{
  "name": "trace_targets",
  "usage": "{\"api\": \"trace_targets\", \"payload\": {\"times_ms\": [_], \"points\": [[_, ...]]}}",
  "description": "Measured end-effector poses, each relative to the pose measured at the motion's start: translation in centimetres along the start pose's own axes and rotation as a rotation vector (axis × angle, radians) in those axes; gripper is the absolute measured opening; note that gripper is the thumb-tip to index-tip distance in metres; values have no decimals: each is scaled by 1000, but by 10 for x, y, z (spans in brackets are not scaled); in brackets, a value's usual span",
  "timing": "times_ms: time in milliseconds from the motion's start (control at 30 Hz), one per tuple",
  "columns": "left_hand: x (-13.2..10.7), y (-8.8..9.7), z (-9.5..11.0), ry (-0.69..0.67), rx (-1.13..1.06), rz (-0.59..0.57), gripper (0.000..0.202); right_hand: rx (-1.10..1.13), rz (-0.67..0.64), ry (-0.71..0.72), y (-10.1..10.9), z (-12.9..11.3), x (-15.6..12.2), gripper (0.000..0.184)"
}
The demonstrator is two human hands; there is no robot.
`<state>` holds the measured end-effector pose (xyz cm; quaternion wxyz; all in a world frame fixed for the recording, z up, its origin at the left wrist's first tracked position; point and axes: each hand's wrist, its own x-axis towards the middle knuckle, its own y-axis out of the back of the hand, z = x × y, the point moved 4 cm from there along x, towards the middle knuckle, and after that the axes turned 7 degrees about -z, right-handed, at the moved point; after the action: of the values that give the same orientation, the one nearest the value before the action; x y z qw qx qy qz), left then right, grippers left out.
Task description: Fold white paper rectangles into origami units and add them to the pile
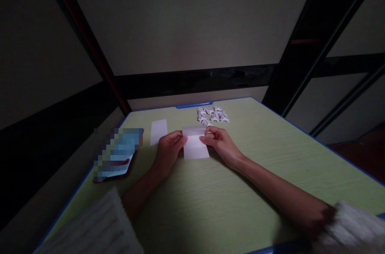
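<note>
A small white paper sheet [195,146] lies on the green table [255,174] with its top edge folded over. My left hand [168,150] pinches the sheet's left side at the fold. My right hand [218,140] pinches the right side of the same fold, fingers curled together. Both forearms rest low over the table, with white knitted sleeves pushed back near the camera.
A second white paper strip [158,131] lies left of the sheet. A heap of several small folded paper pieces [212,114] sits near the table's far edge. A phone in a red case [117,154], its screen blurred, rests at the left. Dark bed-frame bars rise behind the table.
</note>
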<state>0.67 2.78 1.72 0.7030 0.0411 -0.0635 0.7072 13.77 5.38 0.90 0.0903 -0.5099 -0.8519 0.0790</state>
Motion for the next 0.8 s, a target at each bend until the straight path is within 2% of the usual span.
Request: {"api": "trace_targets", "payload": {"times_ms": [267, 400, 500, 667, 800], "points": [[0, 3, 8, -202, 190, -25, 22, 113, 9, -37, 2, 0, 2, 6], [-1, 3, 9, -232, 230, -19, 24, 86, -9, -14, 2, 0, 3, 15], [-1, 2, 5, -174, 189, -50, 21, -32, -5, 5, 2, 1, 3, 16], [0, 0, -7, 38, -12, -63, 26, -90, 49, 59, 4, -1, 3, 13], [-1, -6, -5, 107, 68, -90, 15, -100, 77, 89, 4, -5, 3, 14]]}}
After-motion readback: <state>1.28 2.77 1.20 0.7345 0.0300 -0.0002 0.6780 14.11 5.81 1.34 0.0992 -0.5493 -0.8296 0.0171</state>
